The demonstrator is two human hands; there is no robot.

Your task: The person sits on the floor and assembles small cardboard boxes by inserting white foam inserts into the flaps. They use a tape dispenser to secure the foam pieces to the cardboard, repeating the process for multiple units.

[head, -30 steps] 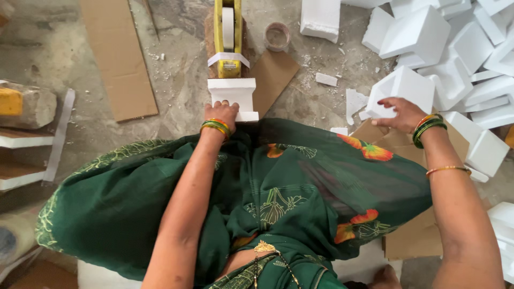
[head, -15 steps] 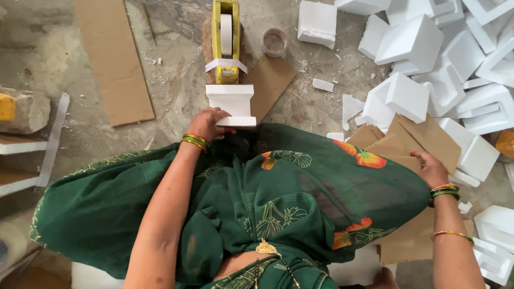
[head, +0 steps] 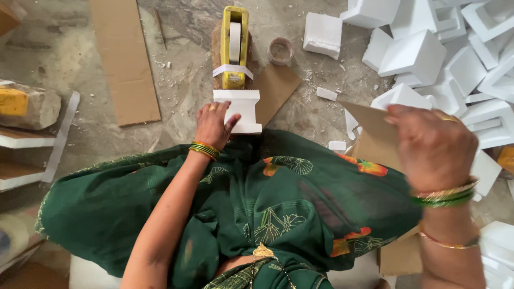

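Note:
My left hand (head: 214, 124) rests on a white foam block (head: 241, 109) lying on the floor just in front of my green-draped lap. Beyond the block stands a yellow tape dispenser (head: 234, 45) with white tape drawn down over its front. My right hand (head: 431, 144) is raised at the right, its fingers closed on the edge of a brown cardboard sheet (head: 372, 126) lifted above a stack of similar sheets. Green and gold bangles sit on both wrists.
A heap of white foam pieces (head: 428, 51) fills the upper right. A long cardboard strip (head: 126, 59) lies on the floor at the left, a smaller piece (head: 278, 88) beside the dispenser, and a tape roll (head: 280, 51) behind it. A stone with yellow paint (head: 27, 107) sits far left.
My right hand left the foam pile, dropped to the cardboard stack, and now lifts a sheet toward the middle. My left hand stays on the foam block.

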